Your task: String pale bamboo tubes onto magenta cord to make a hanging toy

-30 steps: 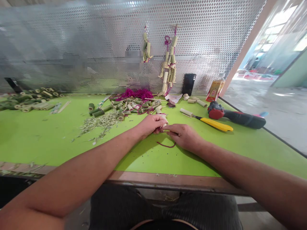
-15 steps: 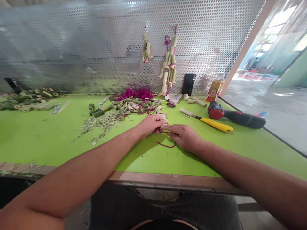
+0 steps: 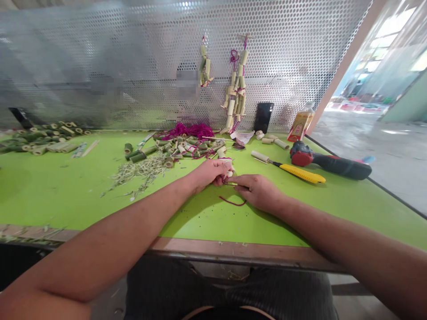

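Near the middle of the green table [image 3: 200,222], my left hand [image 3: 213,171] is closed on a small pale bamboo piece [image 3: 229,174]. My right hand [image 3: 255,189] touches it from the right, its fingers pinched on a thin purple cord [image 3: 232,203] whose loose end curls on the table below. Just behind my left hand, more pale bamboo pieces [image 3: 221,152] lie at the edge of a pile of cut bamboo tubes [image 3: 163,144]. Fingers partly hide the held piece.
Purple string [image 3: 196,130] lies behind the pile, shavings [image 3: 143,171] to its left. Strung bamboo figures [image 3: 230,106] hang on the perforated panel [image 3: 133,58]. At right are a phone [image 3: 263,116], bottle [image 3: 301,124], yellow cutter [image 3: 302,173] and power tool [image 3: 333,164].
The view has shifted slightly. Both hands hold nearly the same position, and a little more of the pale piece shows between the fingers.
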The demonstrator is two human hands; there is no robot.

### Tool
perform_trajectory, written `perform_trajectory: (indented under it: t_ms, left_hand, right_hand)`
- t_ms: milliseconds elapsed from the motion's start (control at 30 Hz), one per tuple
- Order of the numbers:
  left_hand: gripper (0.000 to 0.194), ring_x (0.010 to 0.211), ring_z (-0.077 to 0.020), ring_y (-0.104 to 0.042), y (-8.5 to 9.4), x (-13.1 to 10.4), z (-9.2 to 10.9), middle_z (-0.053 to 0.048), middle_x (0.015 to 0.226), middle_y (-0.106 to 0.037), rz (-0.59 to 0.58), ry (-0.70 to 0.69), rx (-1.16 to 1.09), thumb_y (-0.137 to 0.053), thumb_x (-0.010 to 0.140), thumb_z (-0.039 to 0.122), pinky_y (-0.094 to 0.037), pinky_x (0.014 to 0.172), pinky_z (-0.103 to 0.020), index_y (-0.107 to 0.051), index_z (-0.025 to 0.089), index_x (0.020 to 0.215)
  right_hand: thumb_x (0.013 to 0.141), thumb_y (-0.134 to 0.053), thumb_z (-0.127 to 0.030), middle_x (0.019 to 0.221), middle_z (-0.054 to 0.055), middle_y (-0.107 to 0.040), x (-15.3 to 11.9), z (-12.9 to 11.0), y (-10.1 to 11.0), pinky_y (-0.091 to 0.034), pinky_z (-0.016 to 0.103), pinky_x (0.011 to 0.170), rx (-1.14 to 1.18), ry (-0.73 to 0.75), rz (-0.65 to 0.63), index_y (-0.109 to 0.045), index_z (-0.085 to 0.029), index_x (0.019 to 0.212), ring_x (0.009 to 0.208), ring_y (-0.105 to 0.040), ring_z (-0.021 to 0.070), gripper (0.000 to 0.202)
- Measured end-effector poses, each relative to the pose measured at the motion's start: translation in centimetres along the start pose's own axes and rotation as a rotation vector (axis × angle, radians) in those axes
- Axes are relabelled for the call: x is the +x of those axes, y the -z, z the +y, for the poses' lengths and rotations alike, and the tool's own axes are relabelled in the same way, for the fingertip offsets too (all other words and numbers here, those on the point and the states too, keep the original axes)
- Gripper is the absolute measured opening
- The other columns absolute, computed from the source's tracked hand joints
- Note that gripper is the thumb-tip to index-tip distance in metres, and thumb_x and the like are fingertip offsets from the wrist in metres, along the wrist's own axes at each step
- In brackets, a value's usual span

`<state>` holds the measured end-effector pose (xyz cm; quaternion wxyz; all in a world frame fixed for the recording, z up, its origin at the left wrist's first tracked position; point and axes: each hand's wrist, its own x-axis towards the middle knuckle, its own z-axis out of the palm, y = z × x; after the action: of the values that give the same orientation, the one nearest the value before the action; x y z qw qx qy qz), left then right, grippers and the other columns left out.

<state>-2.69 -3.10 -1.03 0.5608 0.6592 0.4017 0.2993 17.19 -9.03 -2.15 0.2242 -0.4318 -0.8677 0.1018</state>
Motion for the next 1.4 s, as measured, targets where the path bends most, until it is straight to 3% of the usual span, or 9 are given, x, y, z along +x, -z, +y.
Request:
perform_trajectory:
  t_ms: [67,167,567,733,900,1067,1200,1333,1400]
  left_hand:
    - [0.038,0.049,-0.0060,-0.053,0.3,-0.1,0.0,-0.002,0.070,-0.065,-0.051,-0.026,0.014,-0.070,0.085,0.051,-0.042,0.047,-0.019,-0.070,0.013,0.088]
    - [0.033,0.052,-0.0059,-0.053,0.5,-0.4,0.3,-0.004,0.073,-0.068,-0.061,-0.025,0.059,-0.077,0.079,0.043,-0.043,0.051,-0.020,-0.069,0.011,0.080]
    - [0.020,0.050,-0.0055,-0.053,0.4,-0.2,0.6,-0.004,0.072,-0.068,-0.026,0.036,0.039,-0.070,0.083,0.031,-0.042,0.049,-0.019,-0.067,0.012,0.076]
    - [0.020,0.050,-0.0057,-0.053,0.3,-0.3,0.8,-0.005,0.072,-0.069,-0.003,0.058,0.035,-0.072,0.082,0.029,-0.043,0.049,-0.019,-0.067,0.012,0.074]
    - [0.029,0.055,-0.0071,-0.056,0.8,-0.2,0.2,-0.007,0.077,-0.070,-0.045,0.019,0.003,-0.072,0.084,0.039,-0.046,0.054,-0.021,-0.068,0.011,0.078]
    - [0.033,0.064,-0.0083,-0.060,1.7,-0.4,0.0,-0.007,0.087,-0.071,-0.163,-0.018,0.001,-0.072,0.084,0.045,-0.049,0.061,-0.022,-0.070,0.013,0.087]
    - [0.031,0.065,-0.0103,-0.060,1.9,-0.5,0.1,-0.004,0.072,-0.066,-0.159,-0.016,0.075,-0.077,0.079,0.043,-0.050,0.065,-0.024,-0.071,0.013,0.083]
    - [0.034,0.063,-0.0103,-0.059,1.8,-0.4,0.0,-0.003,0.066,-0.065,-0.121,0.000,0.086,-0.078,0.076,0.046,-0.049,0.064,-0.023,-0.073,0.013,0.082]
    - [0.033,0.062,-0.0099,-0.059,1.8,-0.3,-0.1,-0.003,0.066,-0.065,-0.109,-0.003,0.079,-0.078,0.077,0.045,-0.048,0.063,-0.023,-0.074,0.013,0.081]
  right_hand:
    - [0.092,-0.053,-0.016,0.103,0.007,-0.079,-0.1,0.1,0.1,-0.053,0.031,0.080,0.000,0.033,-0.010,-0.076,-0.024,0.116,0.088,-0.072,0.0207,0.034]
    - [0.093,-0.053,-0.018,0.094,0.007,-0.078,-0.3,0.5,0.0,-0.051,0.029,0.078,0.001,0.073,-0.010,-0.078,-0.022,0.106,0.084,-0.070,0.0190,0.028]
    - [0.093,-0.053,-0.017,0.093,0.008,-0.078,-0.6,0.4,1.1,-0.050,0.029,0.079,-0.009,0.028,-0.072,-0.078,-0.019,0.092,0.082,-0.068,0.0187,0.025]
    - [0.089,-0.051,-0.012,0.093,0.006,-0.078,-1.1,0.2,2.0,-0.051,0.030,0.080,0.091,0.011,-0.174,-0.078,-0.020,0.096,0.081,-0.068,0.0183,0.028]
    - [0.085,-0.052,-0.011,0.097,0.005,-0.079,-1.3,0.1,2.3,-0.052,0.029,0.077,0.070,-0.046,-0.144,-0.076,-0.022,0.112,0.079,-0.069,0.0174,0.038]
    - [0.082,-0.051,-0.008,0.100,0.006,-0.079,-1.2,0.5,2.3,-0.051,0.031,0.082,0.023,-0.118,-0.166,-0.078,-0.022,0.105,0.085,-0.069,0.0198,0.037]
    - [0.080,-0.051,-0.008,0.091,0.004,-0.078,-1.2,0.5,2.6,-0.049,0.028,0.075,0.029,-0.138,-0.209,-0.078,-0.023,0.101,0.076,-0.066,0.0174,0.037]
    - [0.079,-0.051,-0.008,0.075,0.000,-0.073,-1.1,0.2,3.0,-0.042,0.024,0.058,0.059,-0.194,-0.183,-0.068,-0.021,0.130,0.059,-0.058,0.0134,0.055]
    - [0.080,-0.050,-0.008,0.076,0.000,-0.074,-1.1,0.1,3.0,-0.042,0.024,0.057,0.055,-0.197,-0.167,-0.066,-0.020,0.134,0.058,-0.058,0.0133,0.057]
